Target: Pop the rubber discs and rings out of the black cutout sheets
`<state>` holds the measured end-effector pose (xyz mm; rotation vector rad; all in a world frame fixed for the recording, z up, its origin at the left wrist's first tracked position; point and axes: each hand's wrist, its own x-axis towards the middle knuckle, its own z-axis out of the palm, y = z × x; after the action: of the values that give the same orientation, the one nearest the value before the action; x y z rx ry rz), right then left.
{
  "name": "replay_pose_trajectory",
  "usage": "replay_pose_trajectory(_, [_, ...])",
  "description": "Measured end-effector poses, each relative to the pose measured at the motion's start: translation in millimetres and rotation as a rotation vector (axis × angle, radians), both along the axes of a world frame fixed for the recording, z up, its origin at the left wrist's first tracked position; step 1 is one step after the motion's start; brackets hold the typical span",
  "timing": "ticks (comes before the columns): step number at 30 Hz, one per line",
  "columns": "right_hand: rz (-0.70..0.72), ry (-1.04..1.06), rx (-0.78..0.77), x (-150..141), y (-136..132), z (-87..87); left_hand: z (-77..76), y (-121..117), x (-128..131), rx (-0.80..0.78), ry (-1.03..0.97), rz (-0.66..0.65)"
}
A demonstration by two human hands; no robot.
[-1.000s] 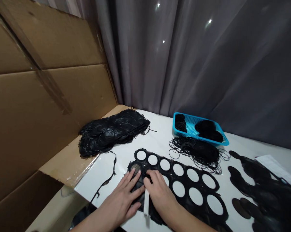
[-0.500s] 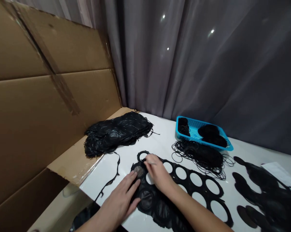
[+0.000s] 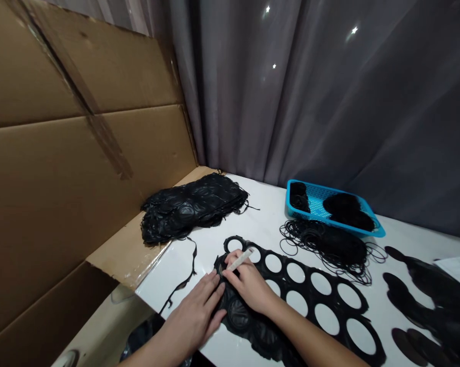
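A black rubbery sheet (image 3: 309, 292) with rows of round holes lies on the white table; some circles at its left part are still filled with thin black film. My left hand (image 3: 197, 310) rests flat on the sheet's left edge, fingers stretched out. My right hand (image 3: 249, 283) grips a slim white pen-like tool (image 3: 240, 260), tilted, its lower end at a filled circle in the upper left of the sheet. The tool's tip is too small to make out. A thin black strip (image 3: 194, 257) lies loose left of the sheet.
Behind stands a stack of black sheets (image 3: 197, 204). A blue basket (image 3: 379, 231) holds black pieces, with a tangle of thin black rings (image 3: 340, 247) before it. Black discs (image 3: 421, 285) and white paper (image 3: 455, 270) lie at right. A large cardboard box (image 3: 34, 204) borders the left.
My right hand has moved from beside the top-left hole down to a filled circle, and the white tool now shows more fully. The view has shifted slightly; my left hand stays on the sheet.
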<state>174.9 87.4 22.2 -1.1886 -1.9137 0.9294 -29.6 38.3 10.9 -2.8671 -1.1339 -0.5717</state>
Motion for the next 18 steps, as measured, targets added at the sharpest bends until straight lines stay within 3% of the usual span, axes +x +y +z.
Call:
replay_pose_trajectory(8, [-0.003, -0.063, 0.062, -1, -2, -1.2, 0.9, 0, 1, 0.026, 0.040, -0.004])
replay_pose_trajectory(14, [-0.044, -0.315, 0.256, -20, -20, -11.1, 3.4, 3, 2, -0.035, -0.029, -0.014])
replay_pose_trajectory(18, [-0.243, -0.060, 0.132, -16, 6, -12.3, 1.4, 4, 1, -0.012, -0.025, -0.008])
